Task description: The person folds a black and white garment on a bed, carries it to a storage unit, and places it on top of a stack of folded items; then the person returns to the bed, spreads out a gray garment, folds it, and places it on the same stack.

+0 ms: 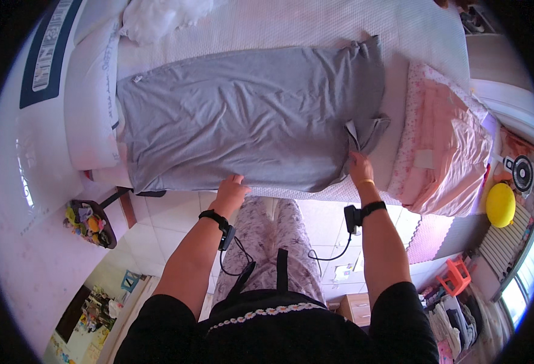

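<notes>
A large grey cloth (236, 115) lies spread and wrinkled across the bed (303, 23), with a small pale tag at its far left corner. My right hand (361, 168) is closed on the near right part, where the fabric is bunched and folded up and a pale strip shows in the fold. At the near edge, left of the middle, my left hand (233, 189) has its fingers curled onto the cloth's border. The fingertips there are partly hidden. The far right corner of the cloth is crumpled.
Pink bedding (446, 148) lies folded at the bed's right end. White fluffy fabric (160, 18) sits at the far left, beside a pale padded panel (91, 100). To the right are a yellow balloon-like object (500, 205), a small fan (522, 174) and a red stool (455, 276).
</notes>
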A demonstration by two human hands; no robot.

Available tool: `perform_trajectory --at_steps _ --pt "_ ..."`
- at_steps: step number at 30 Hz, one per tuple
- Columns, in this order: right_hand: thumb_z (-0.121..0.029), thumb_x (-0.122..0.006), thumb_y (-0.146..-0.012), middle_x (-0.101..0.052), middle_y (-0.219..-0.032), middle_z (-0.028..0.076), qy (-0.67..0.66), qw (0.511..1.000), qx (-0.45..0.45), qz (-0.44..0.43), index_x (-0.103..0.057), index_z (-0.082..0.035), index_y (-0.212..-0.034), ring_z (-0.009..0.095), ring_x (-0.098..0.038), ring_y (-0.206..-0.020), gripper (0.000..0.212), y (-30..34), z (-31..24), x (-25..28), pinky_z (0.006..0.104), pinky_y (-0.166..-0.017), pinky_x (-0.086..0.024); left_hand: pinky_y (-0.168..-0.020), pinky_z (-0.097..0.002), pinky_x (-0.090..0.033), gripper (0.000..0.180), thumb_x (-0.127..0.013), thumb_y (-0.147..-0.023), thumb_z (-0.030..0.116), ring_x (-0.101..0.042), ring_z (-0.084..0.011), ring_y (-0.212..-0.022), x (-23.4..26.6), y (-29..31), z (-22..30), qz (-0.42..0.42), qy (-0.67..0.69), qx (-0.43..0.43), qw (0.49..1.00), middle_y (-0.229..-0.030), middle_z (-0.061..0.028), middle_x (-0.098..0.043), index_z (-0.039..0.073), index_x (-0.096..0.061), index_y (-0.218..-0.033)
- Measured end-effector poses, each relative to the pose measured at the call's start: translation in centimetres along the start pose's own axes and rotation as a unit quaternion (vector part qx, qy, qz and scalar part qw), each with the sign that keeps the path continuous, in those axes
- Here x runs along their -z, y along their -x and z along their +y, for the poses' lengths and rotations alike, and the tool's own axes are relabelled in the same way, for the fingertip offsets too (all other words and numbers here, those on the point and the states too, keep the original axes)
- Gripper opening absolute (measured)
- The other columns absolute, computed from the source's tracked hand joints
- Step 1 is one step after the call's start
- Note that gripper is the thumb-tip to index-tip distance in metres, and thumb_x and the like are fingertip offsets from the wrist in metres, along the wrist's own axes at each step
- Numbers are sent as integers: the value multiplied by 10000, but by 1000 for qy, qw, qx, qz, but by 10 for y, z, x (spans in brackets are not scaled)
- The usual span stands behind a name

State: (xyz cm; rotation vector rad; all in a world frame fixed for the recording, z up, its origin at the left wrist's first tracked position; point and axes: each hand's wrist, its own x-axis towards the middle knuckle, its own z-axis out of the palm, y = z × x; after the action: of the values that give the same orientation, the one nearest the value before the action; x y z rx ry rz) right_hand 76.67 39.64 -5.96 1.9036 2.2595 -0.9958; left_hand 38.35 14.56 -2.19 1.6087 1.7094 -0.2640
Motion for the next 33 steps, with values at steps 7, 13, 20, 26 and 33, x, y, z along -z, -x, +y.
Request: perform_trajectory --at_steps 7,13,20,26,33 --pt "-36 -524 -844 -691 -1100 222 22 988 -135 65 -729 -117 -1136 406 -653 -1035 366 101 68 9 449 -894 -519 -1068 -512 -380 331 -680 -883 227 -446 -317 -1303 12 14 -4 -53 -61 -6 997 -1445 -72 -496 311 -714 -1201" --pt "-36 -564 -841 -725 -1018 190 1 981 -186 62 -732 -73 -1105 375 -684 -983 315 120 95 1 418 -864 -539 -1105 -531 -348 291 -537 -969 254 -437 -303 -1314 5 13 -1 -5 -84 -3 996 -1421 -59 -505 199 -701 -1203" --pt "-60 -592 -827 -712 -962 167 20 971 -213 101 -705 -45 -978 367 -668 -946 190 116 128 3 418 -843 -530 -1068 -509 -388 293 -532 -982 216 -504 -323 -1237 -19 -2 -18 64 -28 13 997 -1322 -106 -560 40 -677 -1165" --pt "-112 -582 -861 -554 -1304 242 5 985 -135 106 -626 -100 -1150 417 -494 -1242 292 5 99 38 479 -1031 -410 -923 -464 -474 241 -570 -953 205 -605 -303 -1071 -10 1 -18 82 -43 15 996 -1147 -102 -652 23 -712 -1020" --pt "-188 -649 -839 -650 -1169 214 105 982 -157 25 -701 -152 -1042 380 -593 -1152 212 -52 128 43 442 -1008 -452 -928 -451 -473 175 -642 -888 155 -609 -306 -1061 0 -13 -2 75 -46 -9 996 -1134 -100 -653 45 -726 -993"
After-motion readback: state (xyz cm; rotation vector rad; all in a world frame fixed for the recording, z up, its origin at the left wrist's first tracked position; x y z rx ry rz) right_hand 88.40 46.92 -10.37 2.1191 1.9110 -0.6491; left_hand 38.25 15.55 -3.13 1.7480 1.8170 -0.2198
